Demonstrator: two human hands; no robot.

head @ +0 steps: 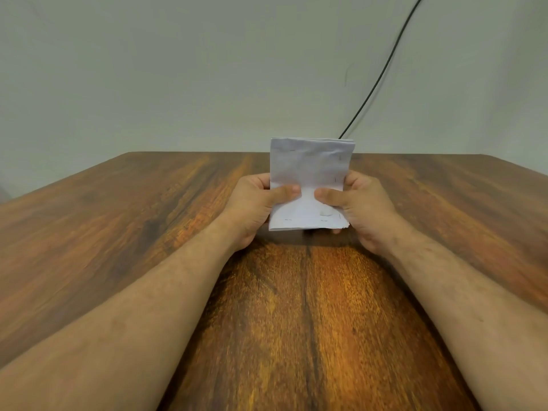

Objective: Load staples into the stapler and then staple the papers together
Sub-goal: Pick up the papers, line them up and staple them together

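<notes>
The left hand (261, 200) is pinching the left edge of the stack of papers (310, 179), thumb across its face, while the right hand (355, 206) is clamping the right edge likewise. The papers are standing upright between both hands, long axis vertical, just above the wooden table (118, 232). No stapler is showing anywhere, so neither hand looks nearer to it.

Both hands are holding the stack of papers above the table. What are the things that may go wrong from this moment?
1. The stack of papers is pinched only near its lower edge by the left hand and the right hand, so the sheets may slide out of line.
2. No stapler shows on the table; one hand would likely have to let go to fetch it, and the stack may fan apart.
3. The paper already looks creased, and a firmer grip may crumple it more.
</notes>
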